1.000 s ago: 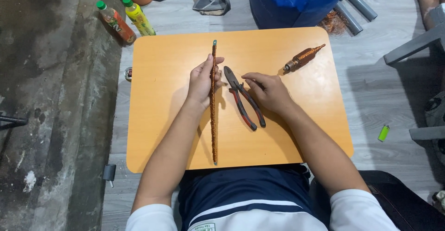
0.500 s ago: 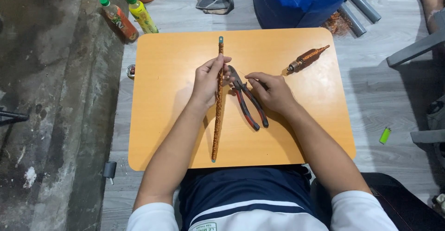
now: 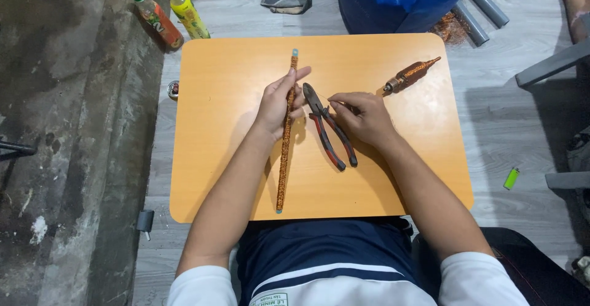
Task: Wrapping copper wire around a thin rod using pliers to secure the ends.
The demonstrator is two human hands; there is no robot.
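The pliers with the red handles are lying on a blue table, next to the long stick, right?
Not quite. The head view shows the pliers with red handles lying beside the long stick, but the table is orange, not blue. The left hand rests on the stick and the right hand is by the pliers.

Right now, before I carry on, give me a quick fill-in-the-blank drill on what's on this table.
1. The left hand holds a long glittery ____.
2. The pliers lie between the stick and the ____ hand.
3. The pliers' handles are red and ____.
4. The copper-wound spool lies ____ of both hands.

Missing: stick; right; black; clear
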